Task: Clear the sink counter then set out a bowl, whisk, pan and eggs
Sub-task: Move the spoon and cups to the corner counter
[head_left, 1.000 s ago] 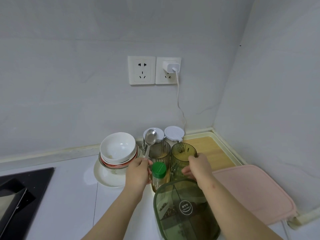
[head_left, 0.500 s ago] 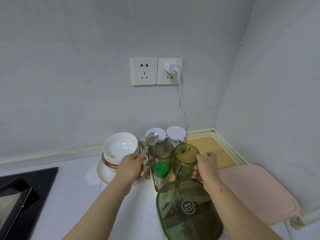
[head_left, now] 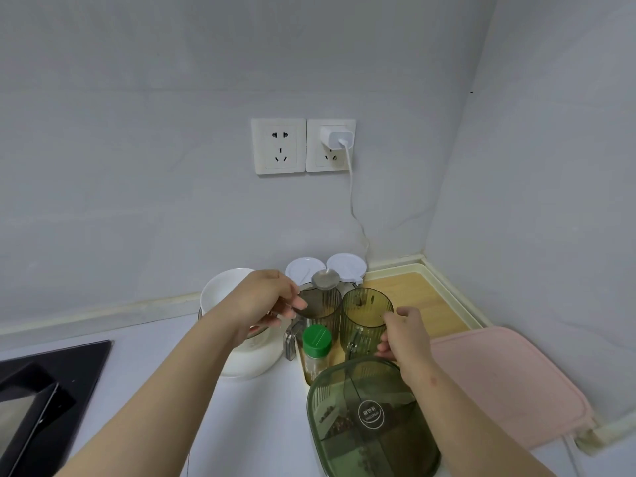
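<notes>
Nearest on the counter (head_left: pixel 148 346): green lidded box (head_left: pixel 373 418) bottom centre, black cooktop (head_left: pixel 51 383) at left edge, pink mat (head_left: pixel 509 383) at right. Just behind the box, a green-capped bottle (head_left: pixel 316 342), upright. Hands apart. Right hand (head_left: pixel 404 333) grips the right green cup (head_left: pixel 366 318), thumb at the rim, fingers curled on its side. Left hand (head_left: pixel 265 304) is at the near rim of the left green cup (head_left: pixel 321 306), fingers curled; cannot tell whether they pinch anything. Spoon (head_left: pixel 325 279) bowl shows over that cup's far rim, handle not clear. Both cups stand side by side on the wooden tray (head_left: pixel 416 297). White bowl (head_left: pixel 223 287) is stacked on a plate (head_left: pixel 254 364) left of the cups, partly hidden by the left arm. Two white-lidded jars (head_left: pixel 303 270) behind the cups, by the wall. Wall sockets (head_left: pixel 278 146) above, charger (head_left: pixel 335 137) plugged into the right one, its cable hanging down to the corner.
</notes>
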Demonstrator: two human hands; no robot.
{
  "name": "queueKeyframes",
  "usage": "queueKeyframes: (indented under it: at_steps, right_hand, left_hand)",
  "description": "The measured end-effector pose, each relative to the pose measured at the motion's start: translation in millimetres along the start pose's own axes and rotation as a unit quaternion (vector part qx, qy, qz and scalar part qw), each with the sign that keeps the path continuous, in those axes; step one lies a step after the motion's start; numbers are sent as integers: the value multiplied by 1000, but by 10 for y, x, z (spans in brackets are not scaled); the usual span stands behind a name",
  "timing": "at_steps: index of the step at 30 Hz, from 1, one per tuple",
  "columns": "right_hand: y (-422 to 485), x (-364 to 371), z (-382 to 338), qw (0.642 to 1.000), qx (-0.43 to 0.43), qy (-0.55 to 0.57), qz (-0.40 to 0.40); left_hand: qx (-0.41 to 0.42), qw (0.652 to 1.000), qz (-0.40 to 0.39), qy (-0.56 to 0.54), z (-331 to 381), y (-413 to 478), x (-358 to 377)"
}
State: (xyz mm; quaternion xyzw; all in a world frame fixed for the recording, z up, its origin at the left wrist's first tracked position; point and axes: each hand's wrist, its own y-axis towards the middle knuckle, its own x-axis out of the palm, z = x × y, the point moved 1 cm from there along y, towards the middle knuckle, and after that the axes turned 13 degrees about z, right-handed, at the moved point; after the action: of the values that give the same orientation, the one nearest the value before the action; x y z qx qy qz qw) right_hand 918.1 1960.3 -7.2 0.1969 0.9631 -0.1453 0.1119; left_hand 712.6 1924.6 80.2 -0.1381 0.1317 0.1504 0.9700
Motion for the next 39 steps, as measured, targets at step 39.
queueKeyframes:
  at_steps: [39]
  right_hand:
    - [-50,19,42,995,-66,-78,9]
  left_hand:
    - [57,993,76,76,-334,332,196]
